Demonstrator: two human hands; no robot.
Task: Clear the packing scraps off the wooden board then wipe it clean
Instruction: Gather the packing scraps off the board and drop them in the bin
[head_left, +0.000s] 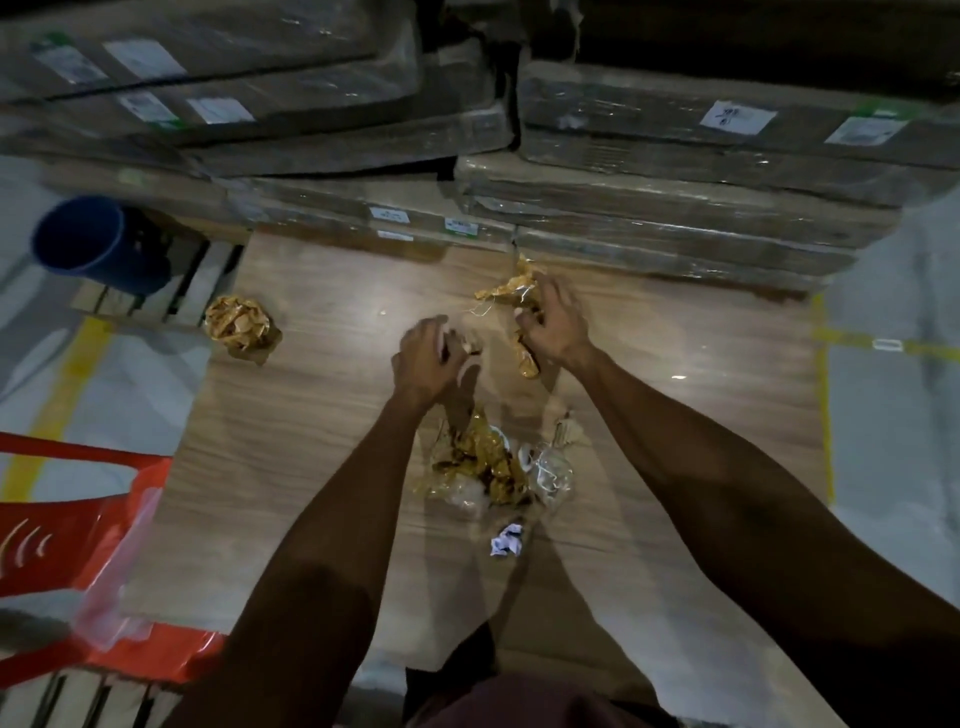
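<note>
Both forearms reach forward from the bottom edge over the wooden board (311, 415), bare to above the elbow, backs of the hands up. Right hand (553, 325): fingers curled, grasping a strip of brown packing tape (511, 291) at the far middle of the board; the strip is crumpled, its long axis running roughly from far to near, one end bunched beyond the fingers, the other hanging below the palm toward the viewer. Left hand (428, 358): just left of the right hand, fingers curled downward around a small pale scrap (470, 343); what the scrap is cannot be told. Board: lies flat, wood grain running left to right, far edge against stacked wrapped cartons (675, 208). Pile of scraps (493, 467): brown tape and clear film, between the two forearms near the board's middle. Crumpled white paper (506, 540): just nearer than the pile. Ball of brown tape (241, 327): at the board's left edge, well apart from both hands. Blue bucket (85, 236): off the board, far left. Red chair (62, 545): left, beside the board's near corner, with clear plastic film (119, 587) draped on it.
</note>
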